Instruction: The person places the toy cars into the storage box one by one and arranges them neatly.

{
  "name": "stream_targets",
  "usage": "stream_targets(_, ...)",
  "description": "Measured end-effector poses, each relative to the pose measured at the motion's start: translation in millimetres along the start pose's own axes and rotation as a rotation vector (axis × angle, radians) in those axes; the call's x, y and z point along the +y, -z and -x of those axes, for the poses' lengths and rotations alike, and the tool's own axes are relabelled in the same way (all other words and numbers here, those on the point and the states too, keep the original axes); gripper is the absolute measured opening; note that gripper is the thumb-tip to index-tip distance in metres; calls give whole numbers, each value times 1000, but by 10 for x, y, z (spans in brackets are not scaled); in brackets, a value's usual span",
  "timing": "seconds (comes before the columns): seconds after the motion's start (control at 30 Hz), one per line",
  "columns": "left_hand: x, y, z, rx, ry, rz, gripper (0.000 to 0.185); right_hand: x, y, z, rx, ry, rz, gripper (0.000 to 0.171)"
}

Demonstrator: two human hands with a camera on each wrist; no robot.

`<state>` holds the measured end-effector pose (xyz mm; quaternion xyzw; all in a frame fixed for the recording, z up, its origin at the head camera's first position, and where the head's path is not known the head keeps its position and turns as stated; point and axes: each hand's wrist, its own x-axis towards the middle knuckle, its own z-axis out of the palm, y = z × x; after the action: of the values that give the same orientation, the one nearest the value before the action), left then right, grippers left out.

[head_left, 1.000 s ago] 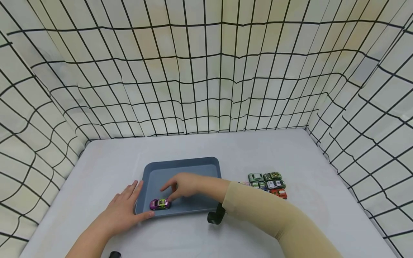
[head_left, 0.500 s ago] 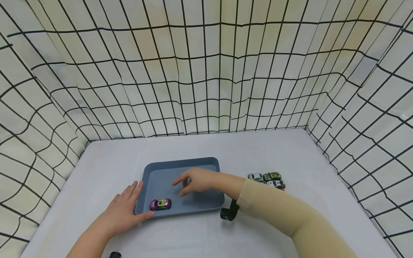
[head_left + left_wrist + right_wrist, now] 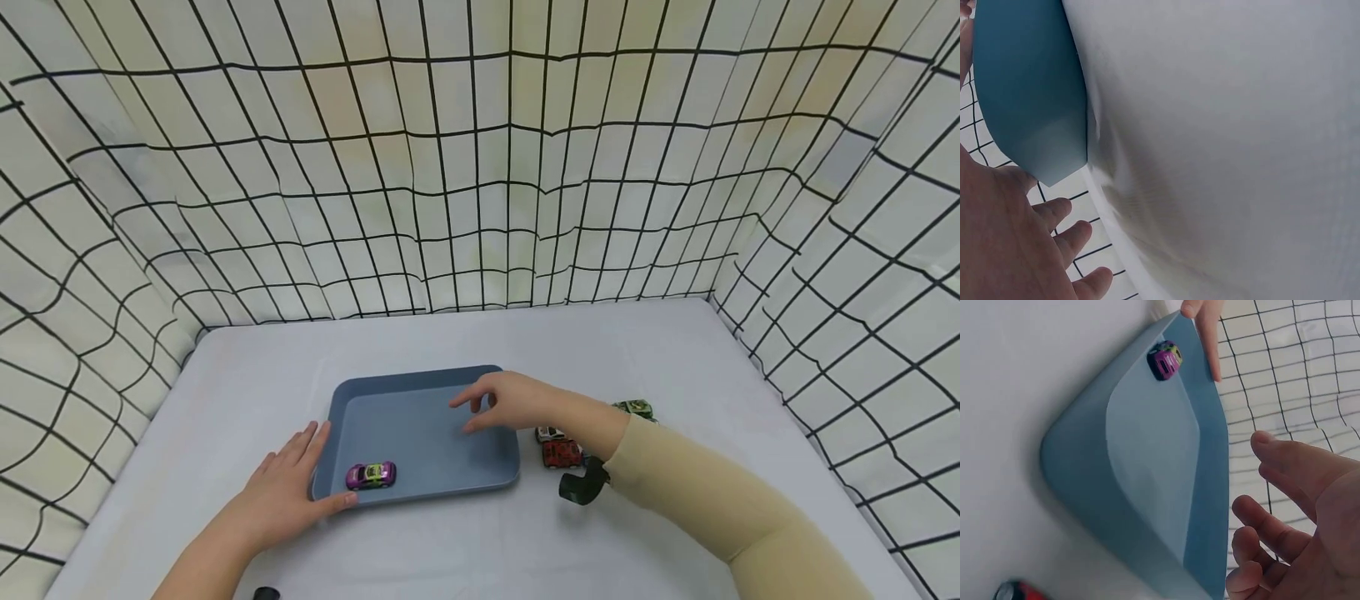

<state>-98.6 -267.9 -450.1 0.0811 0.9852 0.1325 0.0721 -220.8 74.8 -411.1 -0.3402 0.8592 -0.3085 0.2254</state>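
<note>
The purple toy car [image 3: 371, 475] is sitting in the near-left corner of the blue tray [image 3: 420, 417], right by the front rim, and nobody's touching it. The tray is lying flat on the white table [image 3: 675, 350].

The left hand [image 3: 288, 492] is resting against the tray's left edge, fingers laid out straight and flat on the table, thumb running along the front rim just next to the car — it's bracing the tray, not gripping anything. In the left wrist view you can see the fingers [image 3: 1063, 234] spread out beside the tray's corner.

The right hand [image 3: 510, 402] is hovering over the tray's far-right corner, empty, fingers loosely bent and apart. The right wrist view backs that up — nothing in the palm.

Just off the tray's right side there's a little cluster of other toy cars: a red one [image 3: 562, 452], a white one [image 3: 550, 434] above it, and a green one [image 3: 635, 407] further back. There may be more of them hiding behind the tan sleeve [image 3: 720, 500], hard to tell. A checked cloth backdrop [image 3: 480, 167] is hanging all around the table.
</note>
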Motion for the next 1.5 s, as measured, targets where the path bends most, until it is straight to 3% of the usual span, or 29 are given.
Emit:
stream_targets(0.2, -3, -4, 16, -9, 2, 8, 121, 265, 131, 278, 35, -10, -37, 42)
stream_targets(0.43, -1, -4, 30, -7, 6, 10, 121, 535, 260, 610, 72, -122, -47, 40)
stream_targets(0.7, 8, 5, 34, -10, 11, 16, 121, 749, 345, 816, 53, -152, -17, 39)
stream_targets(1.17, -10, -10, -1, 1, 9, -2, 122, 768, 372, 837, -44, -197, 165, 33)
stream_targets(1.5, -18, -12, -20, -7, 11, -5, 123, 746, 258, 757, -40, -231, 317, 34)
